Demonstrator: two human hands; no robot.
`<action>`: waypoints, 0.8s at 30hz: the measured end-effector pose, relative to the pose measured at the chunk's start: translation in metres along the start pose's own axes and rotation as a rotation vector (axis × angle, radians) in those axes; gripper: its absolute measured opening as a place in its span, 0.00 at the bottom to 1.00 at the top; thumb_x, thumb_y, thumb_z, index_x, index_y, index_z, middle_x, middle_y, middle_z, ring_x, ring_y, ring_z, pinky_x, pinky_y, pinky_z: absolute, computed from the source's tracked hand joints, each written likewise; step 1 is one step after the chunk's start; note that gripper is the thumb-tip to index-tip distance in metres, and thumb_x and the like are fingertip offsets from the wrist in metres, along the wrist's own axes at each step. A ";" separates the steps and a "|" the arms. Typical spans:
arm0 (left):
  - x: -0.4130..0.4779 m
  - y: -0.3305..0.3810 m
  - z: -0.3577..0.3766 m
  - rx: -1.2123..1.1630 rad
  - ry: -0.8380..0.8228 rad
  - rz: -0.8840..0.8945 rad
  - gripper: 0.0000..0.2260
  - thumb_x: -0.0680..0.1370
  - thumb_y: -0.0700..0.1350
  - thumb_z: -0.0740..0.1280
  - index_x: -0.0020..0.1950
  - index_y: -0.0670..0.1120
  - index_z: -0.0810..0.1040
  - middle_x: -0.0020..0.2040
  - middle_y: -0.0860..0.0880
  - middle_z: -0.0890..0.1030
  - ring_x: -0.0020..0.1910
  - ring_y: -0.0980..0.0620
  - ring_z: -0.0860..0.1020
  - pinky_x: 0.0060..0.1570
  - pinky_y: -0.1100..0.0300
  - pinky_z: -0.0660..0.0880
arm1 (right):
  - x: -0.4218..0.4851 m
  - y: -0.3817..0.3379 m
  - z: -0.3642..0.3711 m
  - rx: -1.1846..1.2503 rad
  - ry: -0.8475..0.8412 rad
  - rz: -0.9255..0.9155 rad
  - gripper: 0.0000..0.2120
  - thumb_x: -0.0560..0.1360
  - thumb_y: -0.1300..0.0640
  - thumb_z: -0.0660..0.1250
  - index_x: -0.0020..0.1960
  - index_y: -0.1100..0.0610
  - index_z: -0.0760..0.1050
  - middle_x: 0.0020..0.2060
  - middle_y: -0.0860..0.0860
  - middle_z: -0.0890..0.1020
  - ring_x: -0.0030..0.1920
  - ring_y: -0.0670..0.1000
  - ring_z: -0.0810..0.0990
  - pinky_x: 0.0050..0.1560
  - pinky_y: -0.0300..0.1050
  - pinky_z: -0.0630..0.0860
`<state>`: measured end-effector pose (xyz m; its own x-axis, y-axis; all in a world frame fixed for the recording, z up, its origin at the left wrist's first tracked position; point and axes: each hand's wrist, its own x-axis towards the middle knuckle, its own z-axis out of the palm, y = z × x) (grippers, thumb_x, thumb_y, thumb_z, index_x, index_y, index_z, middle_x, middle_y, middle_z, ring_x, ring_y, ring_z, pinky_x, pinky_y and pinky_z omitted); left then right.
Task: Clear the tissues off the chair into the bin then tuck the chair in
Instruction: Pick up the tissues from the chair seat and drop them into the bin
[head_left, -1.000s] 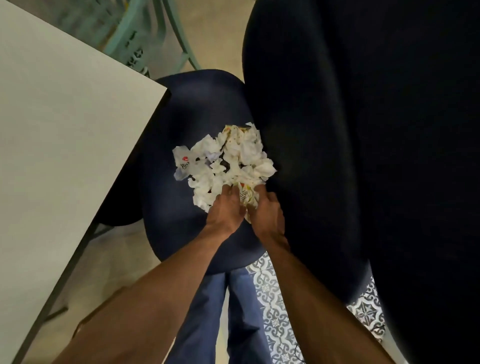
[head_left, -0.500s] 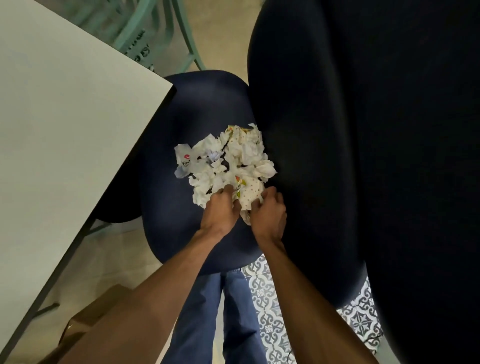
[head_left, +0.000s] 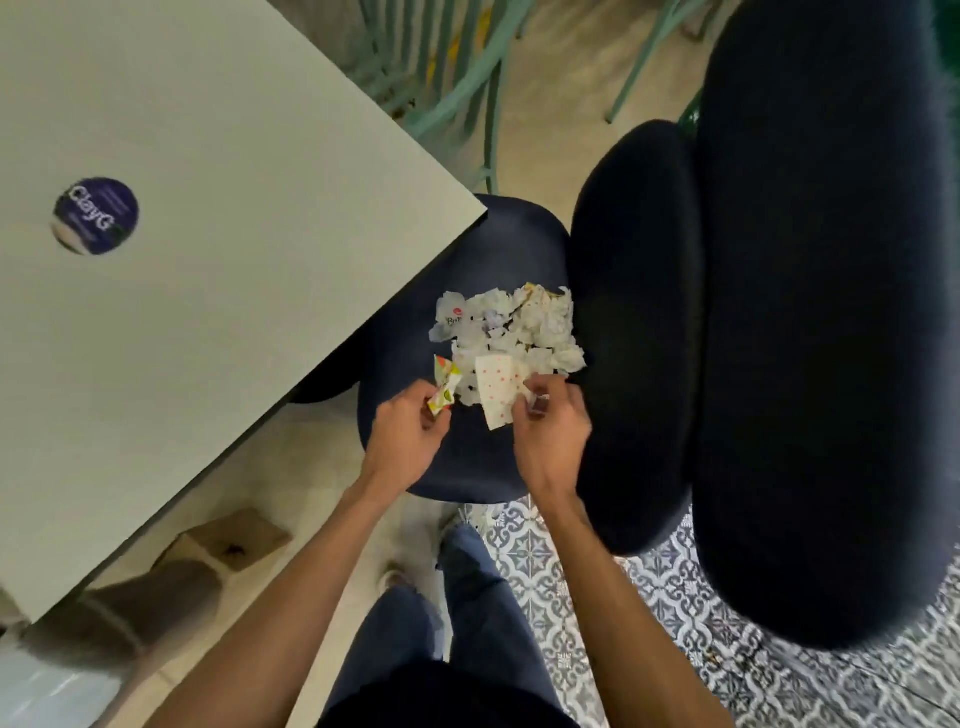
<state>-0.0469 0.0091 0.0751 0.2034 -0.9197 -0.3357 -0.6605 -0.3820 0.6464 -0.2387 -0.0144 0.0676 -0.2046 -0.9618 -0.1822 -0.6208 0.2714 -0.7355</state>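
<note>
A pile of crumpled white tissues (head_left: 511, 325) lies on the dark blue chair seat (head_left: 467, 462), close against the backrest (head_left: 634, 338). My left hand (head_left: 408, 434) pinches a yellow-green printed tissue (head_left: 444, 389) just above the seat's near left part. My right hand (head_left: 550, 428) pinches a white tissue with red dots (head_left: 498, 389) at the near edge of the pile. No bin is identifiable in this view.
A pale table (head_left: 208, 234) with a round purple sticker (head_left: 96, 215) overhangs the seat's left side. A second dark chair back (head_left: 821, 312) fills the right. Green chair legs (head_left: 467, 93) stand beyond. A brown cardboard box (head_left: 228, 540) sits on the floor under the table.
Both hands have pulled back from the pile toward me, each lifting a separate tissue. The view has drawn back and up, showing more table and floor.
</note>
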 end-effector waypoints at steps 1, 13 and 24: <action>-0.012 -0.002 -0.008 -0.019 0.019 -0.009 0.06 0.78 0.46 0.74 0.47 0.53 0.77 0.36 0.57 0.81 0.35 0.60 0.80 0.38 0.55 0.79 | -0.009 -0.008 -0.001 0.010 -0.008 -0.019 0.10 0.78 0.59 0.74 0.58 0.50 0.79 0.57 0.49 0.78 0.48 0.50 0.84 0.52 0.51 0.85; -0.200 -0.088 -0.099 -0.234 0.306 -0.153 0.03 0.81 0.51 0.72 0.52 0.54 0.80 0.40 0.57 0.83 0.40 0.59 0.81 0.39 0.62 0.77 | -0.165 -0.101 0.011 0.139 -0.202 -0.210 0.10 0.76 0.60 0.77 0.54 0.49 0.83 0.55 0.47 0.78 0.46 0.42 0.83 0.50 0.39 0.84; -0.382 -0.193 -0.158 -0.308 0.581 -0.417 0.04 0.80 0.48 0.73 0.50 0.51 0.80 0.38 0.57 0.82 0.38 0.60 0.81 0.39 0.62 0.76 | -0.329 -0.145 0.062 0.165 -0.578 -0.233 0.11 0.77 0.60 0.78 0.55 0.46 0.82 0.44 0.44 0.88 0.43 0.38 0.86 0.41 0.30 0.79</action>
<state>0.1174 0.4203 0.1870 0.7933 -0.5618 -0.2347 -0.2332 -0.6364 0.7353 -0.0345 0.2606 0.1936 0.3912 -0.8720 -0.2942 -0.4656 0.0882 -0.8806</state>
